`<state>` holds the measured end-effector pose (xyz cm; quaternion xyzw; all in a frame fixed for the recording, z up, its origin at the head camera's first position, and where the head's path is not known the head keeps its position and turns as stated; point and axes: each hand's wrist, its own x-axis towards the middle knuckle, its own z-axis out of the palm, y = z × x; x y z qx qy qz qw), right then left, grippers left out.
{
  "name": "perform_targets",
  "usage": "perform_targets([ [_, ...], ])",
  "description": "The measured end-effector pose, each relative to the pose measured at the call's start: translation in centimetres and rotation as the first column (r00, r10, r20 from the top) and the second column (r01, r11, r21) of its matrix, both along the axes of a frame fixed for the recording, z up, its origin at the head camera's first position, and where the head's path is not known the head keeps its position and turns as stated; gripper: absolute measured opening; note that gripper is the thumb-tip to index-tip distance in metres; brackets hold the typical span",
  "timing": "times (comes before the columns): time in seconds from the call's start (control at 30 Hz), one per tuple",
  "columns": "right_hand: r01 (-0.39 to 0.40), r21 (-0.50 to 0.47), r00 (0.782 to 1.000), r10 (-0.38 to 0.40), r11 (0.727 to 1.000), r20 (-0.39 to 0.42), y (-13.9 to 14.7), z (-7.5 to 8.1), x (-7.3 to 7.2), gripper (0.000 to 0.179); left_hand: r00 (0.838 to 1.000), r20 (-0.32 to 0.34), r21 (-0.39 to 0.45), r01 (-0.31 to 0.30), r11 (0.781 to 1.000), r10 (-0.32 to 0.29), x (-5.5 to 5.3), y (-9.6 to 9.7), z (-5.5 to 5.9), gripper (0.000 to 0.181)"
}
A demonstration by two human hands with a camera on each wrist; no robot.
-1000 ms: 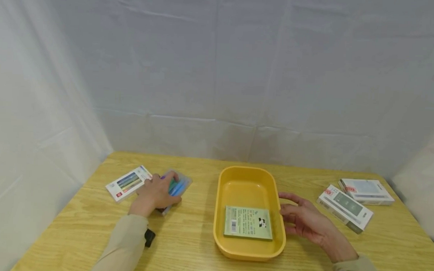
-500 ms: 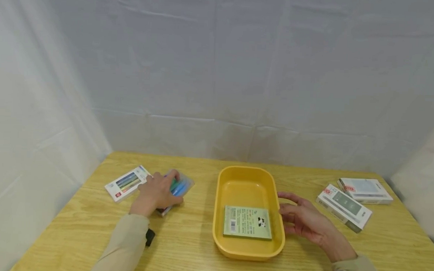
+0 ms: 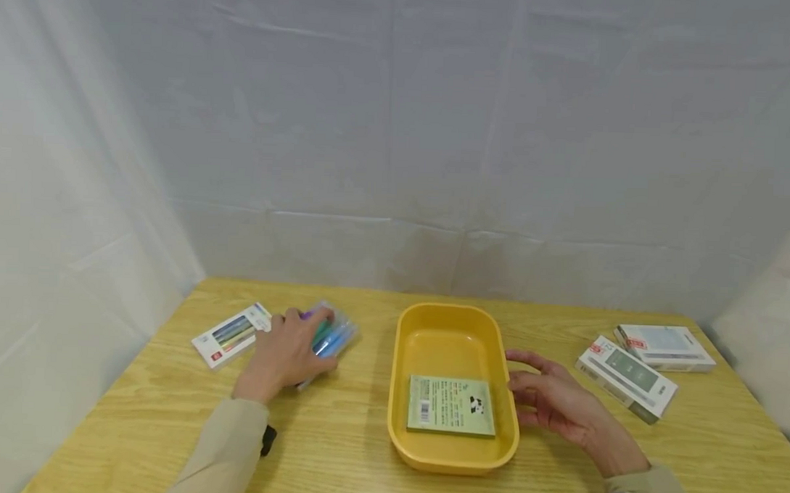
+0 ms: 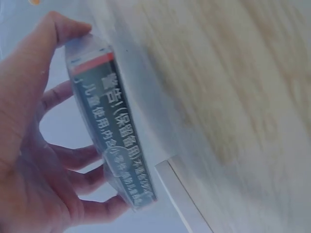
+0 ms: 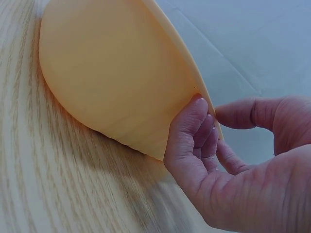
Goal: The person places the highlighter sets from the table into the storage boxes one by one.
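Note:
My left hand (image 3: 283, 355) grips a clear plastic case of coloured pens (image 3: 329, 338), thumb on one side and fingers on the other. Blue, green and purple show through the case; its dark edge label (image 4: 109, 116) with white print faces the left wrist camera. Part of the case is hidden under the hand. At its right side, a yellow plastic tray (image 3: 399, 363) is held at the rim by the curled fingers of my right hand (image 3: 559, 404). A green booklet-like pack (image 3: 451, 406) with a panda picture lies flat inside the tray.
Left of the pen case lies a white box of coloured pens (image 3: 231, 335). Two white boxes rest on the right, the nearer box (image 3: 628, 378) angled against the farther box (image 3: 669, 348). The wooden table (image 3: 336, 447) ends at a pale sheet (image 3: 382, 253) behind.
The pen case has tilted and come up slightly to the right in my left hand. My right hand stays at the tray's rim, and the tray has hardly moved.

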<state>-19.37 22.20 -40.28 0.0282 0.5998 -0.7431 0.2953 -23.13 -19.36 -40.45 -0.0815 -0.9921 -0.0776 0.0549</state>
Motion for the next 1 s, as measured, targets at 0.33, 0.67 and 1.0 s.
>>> perform_targets([
  [0.33,-0.001,0.008,1.0,0.001,1.0,0.003,0.1,0.1,0.1,0.07,0.976,-0.208,-0.01,0.066,0.998,-0.066,0.2,0.5,0.1,0.077],
  [0.67,-0.007,-0.006,1.0,0.007,1.0,-0.005,0.1,0.1,0.0,0.07,0.945,-0.315,0.026,0.095,0.995,-0.082,0.2,1.1,0.6,0.081],
  [1.0,-0.012,-0.015,1.0,0.012,1.0,0.0,0.2,0.0,0.0,0.069,0.929,-0.358,0.053,0.122,0.991,-0.095,0.5,1.9,0.8,0.08],
])
